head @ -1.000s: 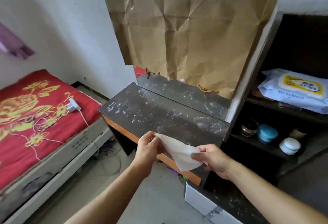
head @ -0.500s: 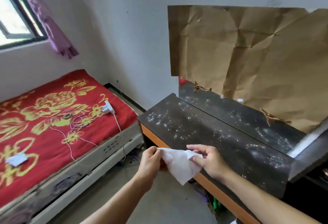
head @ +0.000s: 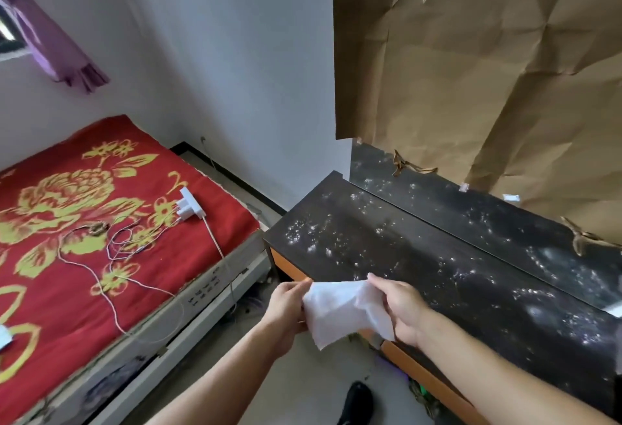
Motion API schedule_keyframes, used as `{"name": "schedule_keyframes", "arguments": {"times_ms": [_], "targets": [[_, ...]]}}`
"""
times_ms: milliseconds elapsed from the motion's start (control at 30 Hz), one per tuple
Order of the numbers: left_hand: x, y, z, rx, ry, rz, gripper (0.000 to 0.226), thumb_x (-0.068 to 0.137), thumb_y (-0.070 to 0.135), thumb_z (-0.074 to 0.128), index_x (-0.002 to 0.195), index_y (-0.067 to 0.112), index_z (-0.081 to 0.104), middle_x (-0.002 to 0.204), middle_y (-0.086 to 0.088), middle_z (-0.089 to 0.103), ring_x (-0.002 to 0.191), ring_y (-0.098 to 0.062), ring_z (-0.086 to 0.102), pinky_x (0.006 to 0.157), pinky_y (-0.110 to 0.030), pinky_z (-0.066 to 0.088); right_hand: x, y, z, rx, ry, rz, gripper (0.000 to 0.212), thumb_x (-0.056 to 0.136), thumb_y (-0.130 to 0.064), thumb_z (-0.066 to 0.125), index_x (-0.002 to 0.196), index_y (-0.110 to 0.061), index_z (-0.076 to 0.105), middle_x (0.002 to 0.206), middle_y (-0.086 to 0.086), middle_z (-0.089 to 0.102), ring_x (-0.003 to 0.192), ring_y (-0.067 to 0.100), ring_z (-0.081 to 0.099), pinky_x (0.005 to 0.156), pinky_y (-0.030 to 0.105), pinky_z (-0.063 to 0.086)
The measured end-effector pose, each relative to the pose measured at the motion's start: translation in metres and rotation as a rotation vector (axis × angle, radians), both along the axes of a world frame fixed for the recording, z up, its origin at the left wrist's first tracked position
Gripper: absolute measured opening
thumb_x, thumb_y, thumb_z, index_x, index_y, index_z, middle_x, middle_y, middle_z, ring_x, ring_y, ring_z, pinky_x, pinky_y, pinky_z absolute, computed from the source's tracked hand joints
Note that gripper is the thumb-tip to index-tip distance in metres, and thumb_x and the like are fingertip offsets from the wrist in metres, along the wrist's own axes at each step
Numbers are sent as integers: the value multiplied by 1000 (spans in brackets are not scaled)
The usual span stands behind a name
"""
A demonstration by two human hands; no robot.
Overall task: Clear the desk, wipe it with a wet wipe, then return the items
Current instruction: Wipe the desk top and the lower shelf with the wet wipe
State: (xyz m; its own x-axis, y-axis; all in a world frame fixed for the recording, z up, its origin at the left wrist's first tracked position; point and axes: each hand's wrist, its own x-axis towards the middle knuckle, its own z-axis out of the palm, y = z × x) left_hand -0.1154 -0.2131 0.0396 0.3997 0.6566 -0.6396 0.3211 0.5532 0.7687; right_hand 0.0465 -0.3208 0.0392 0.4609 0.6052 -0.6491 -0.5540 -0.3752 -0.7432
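Left hand and right hand each pinch one side of white wet wipe, stretched between them, lower corner hanging loose. Wipe held in air at front left edge of desk, not touching top. Desk top dark, speckled with white dust. Creased brown paper covers mirror behind. Bed with red cover at left, white charger and cables on it.

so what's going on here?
A person holds a white wet wipe in both hands. The left hand and right hand each pinch an edge, spreading it open by the front edge of the dark desk. The wipe is not laid on the desk top, which is speckled with whitish dust, so wiping has not yet begun.
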Motion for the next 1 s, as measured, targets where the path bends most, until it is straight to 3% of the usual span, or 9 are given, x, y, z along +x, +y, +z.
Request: {"name": "schedule_keyframes", "arguments": {"times_ms": [133,367,467,600,733,900,933,967,1000], "targets": [[30,50,-9,125,23,-104,59,64,8,68,120,18,52,90,-11,63,71,-18,64,61,-28,53,43,52,-24,-97,-164,48,19,86,-8,62,105,-7,62,99,15,67,91,27,64,83,43,54],[90,151,-5,787,435,-656,16,72,10,63,88,11,65,84,-3,61,76,-15,57,63,-19,40,95,146,-34,-12,-381,481,63,75,-11,72,129,-29,46,85,7,69,79,13,62,78,27,48],[101,192,-20,918,536,-804,11,78,17,63,86,15,71,91,0,57,95,-18,53,73,-16,30,105,175,-35,-219,-739,813,16,64,-28,78,76,-24,68,62,-6,61,52,7,53,53,23,43],[109,245,-39,581,443,-608,17,75,21,72,60,18,63,67,6,56,63,-8,52,57,-17,36,119,211,-52,-200,-846,677,43,60,-35,71,48,-12,37,53,-3,33,53,14,30,49,30,25],[128,288,-60,150,248,-411,13,80,7,72,74,-2,65,60,-10,62,49,-17,60,54,-31,54,134,246,-70,-166,-453,198,30,65,-20,73,64,-4,48,64,2,41,63,16,38,61,30,30],[165,344,-84,-16,170,-446,8,86,4,66,90,-1,62,66,-15,68,49,-19,65,49,-29,57,159,301,-85,-284,-528,26,11,79,-6,61,81,5,59,71,18,46,69,28,48,65,35,41],[169,355,-89,-23,174,-471,8,87,5,64,93,0,61,72,-17,68,51,-19,65,46,-26,54,166,313,-90,-317,-581,23,9,79,-5,61,80,4,59,114,24,44,67,31,47,84,51,48],[170,367,-97,-17,191,-494,6,87,4,63,92,1,61,75,-19,67,53,-20,64,44,-23,50,173,325,-93,-361,-648,47,8,79,-4,60,73,-2,56,81,-8,37,65,28,45,70,28,21],[170,379,-105,1,209,-504,0,87,4,60,87,3,60,74,-17,65,54,-21,61,43,-22,47,180,336,-99,-428,-723,87,12,79,-5,60,70,-6,52,68,8,43,65,23,45,62,31,41]]}}
